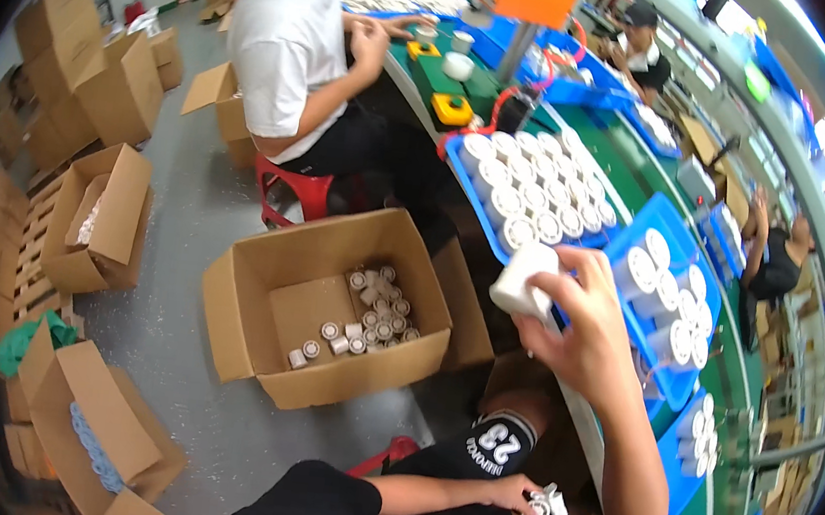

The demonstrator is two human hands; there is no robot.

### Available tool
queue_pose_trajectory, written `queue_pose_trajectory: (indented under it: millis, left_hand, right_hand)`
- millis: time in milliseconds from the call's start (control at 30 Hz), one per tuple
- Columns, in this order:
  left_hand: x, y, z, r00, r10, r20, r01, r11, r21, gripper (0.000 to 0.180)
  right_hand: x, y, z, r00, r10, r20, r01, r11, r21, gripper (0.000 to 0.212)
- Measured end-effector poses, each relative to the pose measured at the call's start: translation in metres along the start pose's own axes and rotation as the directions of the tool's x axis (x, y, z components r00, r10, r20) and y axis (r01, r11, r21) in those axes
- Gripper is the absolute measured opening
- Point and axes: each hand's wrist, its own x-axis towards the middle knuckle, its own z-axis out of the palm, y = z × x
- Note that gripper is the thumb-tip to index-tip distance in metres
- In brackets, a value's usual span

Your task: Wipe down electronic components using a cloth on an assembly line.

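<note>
My right hand (pixel 587 321) is raised over the bench edge, its fingers and thumb closed around a white plastic cylinder (pixel 525 279) held tilted. Low over my lap, my left hand (pixel 513 491) grips small white round plastic parts (pixel 541 512), one showing a ringed end; the fingers partly hide how many. Beyond my right hand lies a blue tray (pixel 482 215) packed with upright white cylinders (pixel 546 186). To its right, another blue tray (pixel 653 217) carries more white cylinders (pixel 677 341).
An open cardboard box (pixel 318 248) with small white parts (pixel 381 320) stands on the floor left of my legs. A person in a white shirt (pixel 278 52) sits on a red stool (pixel 304 191) beyond it. More cartons (pixel 100 215) line the left. A green bench (pixel 609 153) runs along the right.
</note>
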Motion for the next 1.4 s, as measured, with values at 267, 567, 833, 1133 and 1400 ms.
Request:
queue_pose_trajectory:
  millis: [267, 567, 833, 1133, 1400]
  left_hand:
    - [-0.014, 0.024, -0.022, 0.999, -0.001, -0.045, -0.002, 0.998, -0.060, 0.053]
    - [-0.015, 0.022, -0.033, 0.999, 0.035, -0.014, -0.036, 0.993, -0.116, 0.056]
    - [-0.013, 0.016, -0.032, 0.997, 0.067, -0.042, -0.071, 0.993, -0.098, 0.059]
    - [-0.015, 0.020, -0.031, 0.999, 0.038, -0.028, -0.042, 0.989, -0.140, 0.062]
    - [-0.017, 0.032, -0.038, 1.000, 0.013, -0.010, -0.014, 0.994, -0.108, 0.062]
  right_hand:
    - [0.126, 0.043, 0.054, 0.996, 0.086, 0.021, -0.087, 0.994, 0.064, 0.030]
    - [0.140, 0.053, 0.055, 0.988, 0.070, 0.139, -0.074, 0.997, 0.023, 0.033]
    - [0.139, 0.066, 0.052, 0.986, 0.048, 0.161, -0.052, 0.999, 0.018, 0.031]
    - [0.139, 0.068, 0.050, 0.977, 0.043, 0.209, -0.042, 0.999, -0.011, 0.032]
    - [0.149, 0.079, 0.056, 0.977, 0.042, 0.210, -0.031, 0.998, -0.057, 0.035]
